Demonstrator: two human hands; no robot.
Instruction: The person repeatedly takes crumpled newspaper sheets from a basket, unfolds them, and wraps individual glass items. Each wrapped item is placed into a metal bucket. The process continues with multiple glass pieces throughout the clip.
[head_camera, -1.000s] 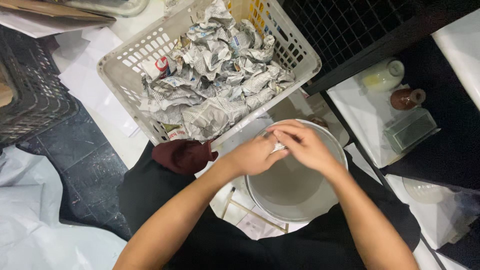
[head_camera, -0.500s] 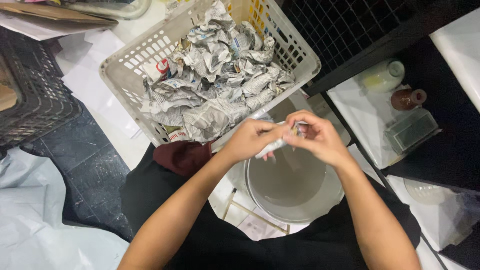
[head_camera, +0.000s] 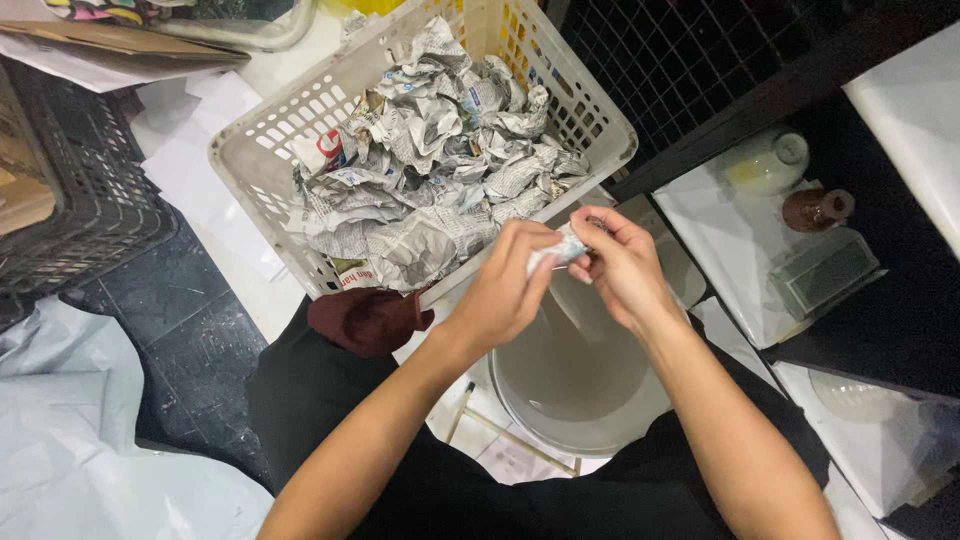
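Note:
My left hand and my right hand meet over a round grey basin, both pinching one small, pale, paper-wrapped object between the fingertips. What is inside the wrapping is hidden by my fingers. Just beyond my hands stands a white perforated plastic basket heaped with crumpled newspaper bundles. The basin sits between my knees, and it looks empty.
A dark crate stands at the left. A dark red cloth lies by the basket's near corner. White sheets cover the floor at lower left. On the right, a white tray holds a pale jar, a brown jar and a clear box.
Both hands have risen from the basin's rim toward the basket's edge, and the small wrapped object now shows between the fingertips. The view has shifted slightly.

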